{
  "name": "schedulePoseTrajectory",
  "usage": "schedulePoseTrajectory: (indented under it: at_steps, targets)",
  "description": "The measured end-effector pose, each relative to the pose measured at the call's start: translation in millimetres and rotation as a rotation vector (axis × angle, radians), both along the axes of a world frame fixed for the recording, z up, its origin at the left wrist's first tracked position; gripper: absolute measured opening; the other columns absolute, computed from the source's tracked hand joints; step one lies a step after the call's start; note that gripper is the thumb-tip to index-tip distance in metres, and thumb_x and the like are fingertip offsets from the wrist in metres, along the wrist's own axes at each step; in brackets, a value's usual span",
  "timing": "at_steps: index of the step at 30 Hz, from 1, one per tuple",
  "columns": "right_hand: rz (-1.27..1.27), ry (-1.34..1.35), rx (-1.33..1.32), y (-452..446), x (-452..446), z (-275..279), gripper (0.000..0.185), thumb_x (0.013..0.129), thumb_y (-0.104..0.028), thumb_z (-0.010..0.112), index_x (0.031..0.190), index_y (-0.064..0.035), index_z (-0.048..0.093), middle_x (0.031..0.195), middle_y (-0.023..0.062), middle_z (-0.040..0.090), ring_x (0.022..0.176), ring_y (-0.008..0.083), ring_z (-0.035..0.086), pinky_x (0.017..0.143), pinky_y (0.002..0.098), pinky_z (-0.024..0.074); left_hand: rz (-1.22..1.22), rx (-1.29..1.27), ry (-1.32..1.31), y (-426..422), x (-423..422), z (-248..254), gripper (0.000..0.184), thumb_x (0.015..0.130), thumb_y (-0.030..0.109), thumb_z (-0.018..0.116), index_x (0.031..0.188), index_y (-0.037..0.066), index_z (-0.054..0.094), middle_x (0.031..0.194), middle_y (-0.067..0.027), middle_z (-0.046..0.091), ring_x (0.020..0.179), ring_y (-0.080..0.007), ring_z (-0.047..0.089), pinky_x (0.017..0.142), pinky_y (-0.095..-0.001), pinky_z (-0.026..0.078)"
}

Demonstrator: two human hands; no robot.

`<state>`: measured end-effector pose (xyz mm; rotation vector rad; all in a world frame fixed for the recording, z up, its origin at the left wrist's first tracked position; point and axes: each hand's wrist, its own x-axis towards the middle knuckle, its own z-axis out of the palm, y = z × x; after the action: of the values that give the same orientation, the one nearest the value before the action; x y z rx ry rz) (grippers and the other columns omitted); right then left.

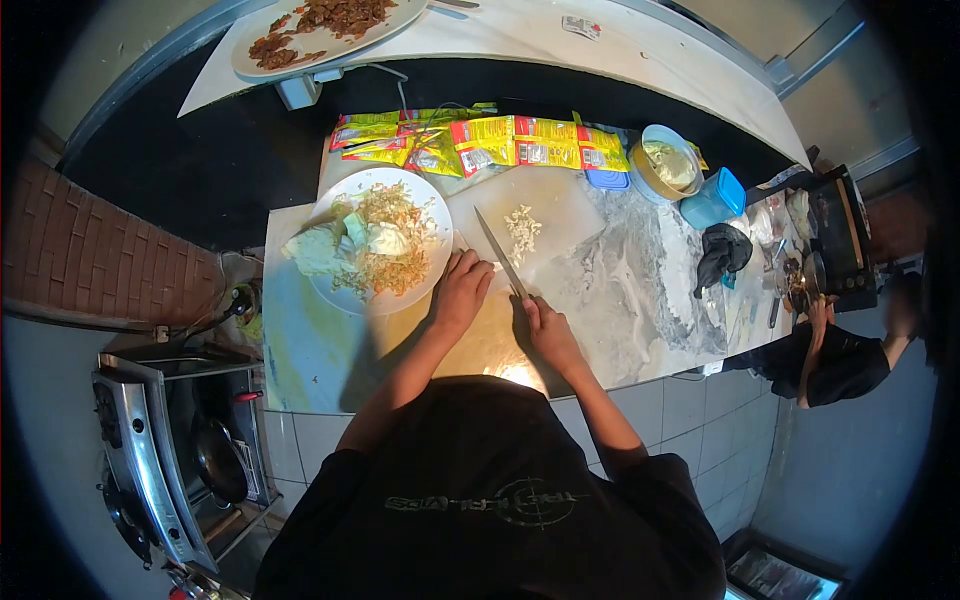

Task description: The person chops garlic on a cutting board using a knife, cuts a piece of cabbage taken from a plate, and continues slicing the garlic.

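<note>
My right hand (pixel 550 335) is wrapped round the handle of a kitchen knife (pixel 497 246). Its long blade points away from me over a pale cutting board (pixel 570 205). My left hand (pixel 463 292) rests just left of the blade, fingers bent and close together at the board's near edge. A small whitish bit shows by those fingertips; whether they pinch it is hidden. Beyond the blade, on the board, lies a small heap of chopped white pieces (pixel 522 232), looking like garlic. Left of the board stands a white plate (pixel 436 205) of shredded vegetables (pixel 392 268) and cabbage (pixel 318 250).
Yellow-red seasoning sachets (pixel 485 142) line the back. Right of them are a bowl (pixel 645 180), a blue-lidded container (pixel 715 197) and a black bag (pixel 722 255). A plate of browned food (pixel 330 25) sits on the upper ledge. Another person (pixel 835 360) stands far right. A stove (pixel 150 450) is lower left.
</note>
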<state>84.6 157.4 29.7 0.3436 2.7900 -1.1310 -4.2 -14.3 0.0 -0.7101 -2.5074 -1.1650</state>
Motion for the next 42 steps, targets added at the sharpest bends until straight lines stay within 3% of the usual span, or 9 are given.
schedulePoseTrajectory:
  at_steps: [11,16,31,38,41,42]
  targets:
    - [0.006,-0.061,-0.021,-4,1,4,0.042,0.104,-0.037,0.04,0.1,0.0009,0.058,0.079,0.032,0.062,0.082,0.0522,0.059,0.065,0.0555,0.0456,-0.006,0.006,-0.044,0,0,0,0.008,0.085,0.01,0.066,0.091,0.004,0.065,0.092,-0.0091,0.053,0.09,-0.0309,0.054,0.079,-0.0425,0.045]
    - [0.054,-0.067,0.34,-16,1,11,0.042,0.103,-0.041,0.036,0.113,-0.0037,0.053,0.071,0.0293,0.064,0.069,0.0481,0.065,0.059,0.0557,0.0528,0.003,-0.007,-0.043,1,0,-2,0.009,0.085,0.01,0.066,0.092,0.004,0.066,0.092,-0.0093,0.054,0.09,-0.0305,0.054,0.08,-0.0422,0.046]
    - [0.079,0.098,0.592,-18,2,-5,0.039,0.102,-0.043,0.04,0.109,-0.0076,0.054,0.063,0.0207,0.065,0.057,0.0384,0.067,0.048,0.046,0.0532,-0.012,0.001,-0.005,-1,-1,-4,0.008,0.084,0.008,0.066,0.091,0.003,0.066,0.091,-0.0098,0.055,0.091,-0.0312,0.054,0.08,-0.0429,0.045]
    - [0.055,0.016,0.587,2,6,10,0.038,0.102,-0.043,0.04,0.108,-0.0072,0.053,0.063,0.0213,0.065,0.058,0.0394,0.067,0.049,0.0476,0.0532,-0.038,0.033,-0.029,-1,1,1,0.009,0.083,0.007,0.066,0.091,0.003,0.066,0.092,-0.0093,0.056,0.091,-0.0302,0.055,0.08,-0.0417,0.046]
    - [0.016,-0.004,0.517,8,12,15,0.039,0.103,-0.042,0.039,0.106,-0.0054,0.053,0.067,0.0261,0.064,0.064,0.045,0.066,0.054,0.0534,0.0524,-0.025,0.032,-0.023,1,1,1,0.01,0.083,0.006,0.067,0.093,0.003,0.067,0.093,-0.0089,0.057,0.09,-0.0296,0.055,0.08,-0.0411,0.046]
    - [0.015,-0.01,0.367,11,13,13,0.04,0.103,-0.041,0.039,0.104,-0.0041,0.053,0.069,0.0284,0.064,0.067,0.0478,0.064,0.057,0.056,0.0511,-0.026,0.043,-0.001,1,2,0,0.011,0.083,0.006,0.067,0.094,0.003,0.067,0.093,-0.0087,0.057,0.09,-0.0295,0.055,0.08,-0.0409,0.046]
